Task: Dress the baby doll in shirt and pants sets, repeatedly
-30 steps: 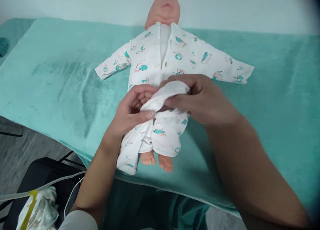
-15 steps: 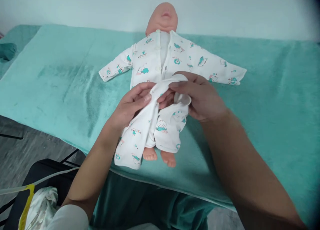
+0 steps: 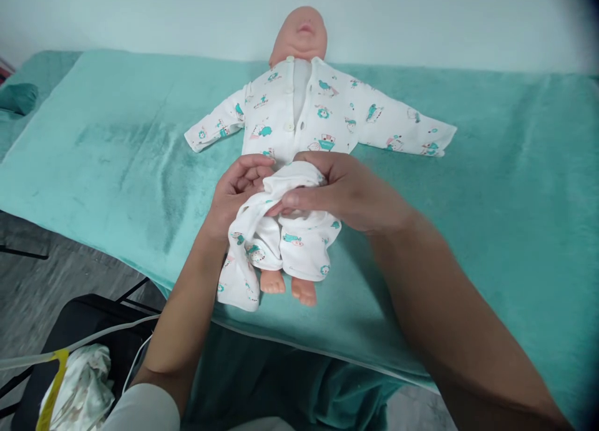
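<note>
A baby doll [image 3: 299, 33] lies on its back on a teal blanket [image 3: 112, 156], dressed in a white romper [image 3: 304, 110] with teal prints, sleeves spread out. Its bare feet [image 3: 287, 286] stick out below. My left hand [image 3: 234, 194] and my right hand [image 3: 346, 191] meet at the doll's waist. Both hands pinch the romper's open front edges together over the belly. The fingers of both are curled on the fabric. The loose left leg of the romper [image 3: 236, 278] hangs beside my left wrist.
The blanket covers a table against a pale wall. A dark teal bundle [image 3: 17, 97] lies at the far left. Below the table's front edge stand a black chair [image 3: 88, 325], a white cable and a crumpled bag [image 3: 75, 390].
Both hands have drawn the romper's front edges closer together and pressed them down onto the doll's belly. The view has shifted slightly.
</note>
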Available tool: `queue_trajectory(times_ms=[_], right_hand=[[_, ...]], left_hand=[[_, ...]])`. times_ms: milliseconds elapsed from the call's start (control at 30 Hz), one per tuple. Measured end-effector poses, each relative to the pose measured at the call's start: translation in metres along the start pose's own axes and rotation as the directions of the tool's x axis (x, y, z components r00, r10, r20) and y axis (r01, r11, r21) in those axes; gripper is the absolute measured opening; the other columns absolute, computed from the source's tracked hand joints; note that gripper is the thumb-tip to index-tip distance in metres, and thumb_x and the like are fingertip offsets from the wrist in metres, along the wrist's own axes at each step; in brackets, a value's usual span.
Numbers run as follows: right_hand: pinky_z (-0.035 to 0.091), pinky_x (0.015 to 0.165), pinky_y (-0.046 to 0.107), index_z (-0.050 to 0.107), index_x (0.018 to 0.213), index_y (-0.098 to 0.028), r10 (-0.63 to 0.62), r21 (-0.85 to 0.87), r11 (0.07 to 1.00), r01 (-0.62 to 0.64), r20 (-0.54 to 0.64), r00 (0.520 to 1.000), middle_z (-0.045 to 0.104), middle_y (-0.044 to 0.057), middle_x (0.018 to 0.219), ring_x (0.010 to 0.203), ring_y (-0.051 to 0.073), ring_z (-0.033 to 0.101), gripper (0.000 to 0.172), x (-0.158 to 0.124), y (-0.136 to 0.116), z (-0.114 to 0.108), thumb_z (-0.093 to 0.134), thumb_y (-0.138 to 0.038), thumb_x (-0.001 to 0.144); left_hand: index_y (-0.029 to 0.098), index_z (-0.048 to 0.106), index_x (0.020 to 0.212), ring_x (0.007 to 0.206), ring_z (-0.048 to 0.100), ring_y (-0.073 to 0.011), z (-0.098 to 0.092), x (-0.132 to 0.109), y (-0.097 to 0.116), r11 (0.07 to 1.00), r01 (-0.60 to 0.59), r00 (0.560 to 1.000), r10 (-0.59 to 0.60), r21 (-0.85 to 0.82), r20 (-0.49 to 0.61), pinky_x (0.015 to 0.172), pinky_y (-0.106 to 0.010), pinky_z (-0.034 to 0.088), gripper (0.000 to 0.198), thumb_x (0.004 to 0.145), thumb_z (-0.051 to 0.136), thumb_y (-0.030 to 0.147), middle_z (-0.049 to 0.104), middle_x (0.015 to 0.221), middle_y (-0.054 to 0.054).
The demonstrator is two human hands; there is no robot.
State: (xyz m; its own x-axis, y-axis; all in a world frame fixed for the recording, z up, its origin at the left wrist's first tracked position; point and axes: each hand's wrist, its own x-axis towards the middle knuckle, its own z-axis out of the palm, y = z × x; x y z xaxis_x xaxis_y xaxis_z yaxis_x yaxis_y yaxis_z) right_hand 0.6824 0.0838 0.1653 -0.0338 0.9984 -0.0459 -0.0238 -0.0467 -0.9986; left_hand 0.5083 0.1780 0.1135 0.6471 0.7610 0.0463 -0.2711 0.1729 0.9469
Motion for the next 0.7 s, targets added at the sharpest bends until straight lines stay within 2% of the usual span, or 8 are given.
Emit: queue_trajectory(times_ms=[133, 233, 300, 433, 600, 700], right_hand=[[0.051, 0.062, 0.027, 0.067, 0.088, -0.022, -0.049, -0.161, 0.986, 0.033, -0.099, 0.994, 0.071, -0.002, 0.077, 0.076, 0.017, 0.069, 0.026, 0.002, -0.007, 0.022, 0.086, -0.036, 0.078], [0.048, 0.062, 0.027, 0.063, 0.088, -0.021, -0.025, -0.166, 0.986, -0.001, -0.156, 0.987, 0.067, -0.002, 0.078, 0.074, 0.017, 0.065, 0.025, 0.003, -0.007, 0.029, 0.084, -0.027, 0.076], [0.045, 0.058, 0.027, 0.059, 0.083, -0.022, 0.017, -0.080, 0.996, -0.029, -0.153, 0.988, 0.062, -0.003, 0.073, 0.068, 0.015, 0.061, 0.023, 0.003, -0.003, 0.025, 0.081, -0.022, 0.076], [0.041, 0.053, 0.027, 0.055, 0.083, -0.024, 0.037, 0.229, 0.973, -0.007, -0.125, 0.991, 0.056, -0.005, 0.067, 0.057, 0.013, 0.054, 0.020, 0.004, 0.007, 0.012, 0.075, -0.026, 0.082], [0.042, 0.055, 0.027, 0.059, 0.085, -0.024, 0.038, 0.400, 0.916, 0.020, -0.136, 0.990, 0.060, -0.005, 0.070, 0.059, 0.013, 0.054, 0.019, 0.006, 0.012, 0.006, 0.076, -0.032, 0.083], [0.041, 0.055, 0.025, 0.061, 0.086, -0.023, 0.050, 0.445, 0.895, 0.017, -0.137, 0.989, 0.060, -0.006, 0.071, 0.060, 0.011, 0.052, 0.019, 0.005, 0.010, 0.007, 0.078, -0.029, 0.082]], left_hand=[[0.025, 0.073, 0.105, 0.065, 0.063, -0.0111, -0.001, 0.001, -0.003, 0.997, -0.073, 0.997, 0.073, -0.005, -0.004, 0.059, -0.024, 0.053, 0.036, 0.078, 0.092, 0.041, 0.071, 0.083, 0.002], [0.024, 0.074, 0.101, 0.065, 0.062, -0.0109, 0.000, 0.001, -0.005, 0.993, -0.114, 0.993, 0.114, 0.007, 0.000, 0.059, -0.025, 0.051, 0.038, 0.078, 0.091, 0.048, 0.069, 0.081, 0.001], [0.023, 0.073, 0.100, 0.067, 0.064, -0.0124, 0.001, 0.001, -0.007, 0.990, -0.141, 0.990, 0.141, 0.020, -0.001, 0.059, -0.025, 0.050, 0.045, 0.075, 0.090, 0.057, 0.070, 0.083, 0.000], [0.025, 0.072, 0.107, 0.073, 0.069, -0.0150, 0.004, 0.000, -0.010, 0.987, -0.162, 0.986, 0.162, 0.010, 0.040, 0.061, -0.026, 0.052, 0.057, 0.068, 0.092, 0.063, 0.073, 0.089, -0.001], [0.029, 0.066, 0.118, 0.074, 0.074, -0.0186, 0.004, 0.001, 0.000, 1.000, 0.012, 0.986, -0.014, 0.014, 0.168, 0.062, -0.027, 0.056, 0.073, 0.058, 0.102, 0.049, 0.073, 0.084, 0.002], [0.028, 0.065, 0.117, 0.073, 0.074, -0.0184, 0.005, 0.003, 0.012, 0.991, 0.132, 0.976, -0.133, 0.020, 0.170, 0.061, -0.026, 0.056, 0.070, 0.059, 0.103, 0.039, 0.072, 0.081, 0.003]])
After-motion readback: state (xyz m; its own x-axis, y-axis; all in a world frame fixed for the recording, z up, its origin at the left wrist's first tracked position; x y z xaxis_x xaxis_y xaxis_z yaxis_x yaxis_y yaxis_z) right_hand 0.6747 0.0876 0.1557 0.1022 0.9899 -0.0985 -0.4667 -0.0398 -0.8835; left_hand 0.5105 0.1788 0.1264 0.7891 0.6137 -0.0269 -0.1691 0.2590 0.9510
